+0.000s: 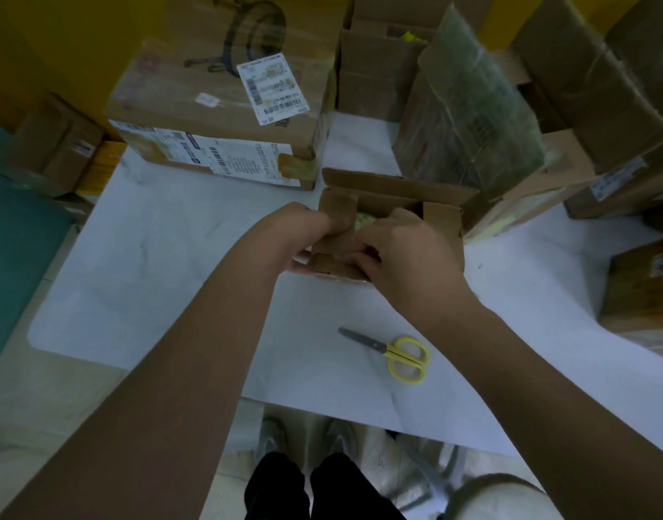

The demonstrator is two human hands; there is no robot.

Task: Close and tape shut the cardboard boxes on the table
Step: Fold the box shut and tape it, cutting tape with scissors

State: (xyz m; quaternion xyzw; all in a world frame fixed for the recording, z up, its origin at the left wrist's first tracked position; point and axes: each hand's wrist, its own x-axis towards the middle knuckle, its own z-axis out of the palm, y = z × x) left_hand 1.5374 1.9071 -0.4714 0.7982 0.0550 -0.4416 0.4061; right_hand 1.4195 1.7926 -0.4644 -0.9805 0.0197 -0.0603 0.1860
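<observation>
A small cardboard box [393, 223] sits near the middle of the frame on the white bench [180, 279], its top not yet closed: the far flap stands up, a side flap rises at the right, and something pale green shows inside. The left hand [303, 234] is closed on the box's near left flap, fingers curled over the cardboard. The right hand [397, 253] presses on the near flap just beside it, its grip narrow with fingertips pinching the cardboard edge; the two hands nearly touch. Below and right of the box, well apart from it, yellow-handled scissors [393, 352] lie flat on the bench with blades shut. At upper left of the frame stands a large taped box [217, 118] with white shipping labels. More boxes crowd the upper right, one wrapped in clear film [468, 118]. At the bottom edge the person's dark trousers and shoes show above the floor.
</observation>
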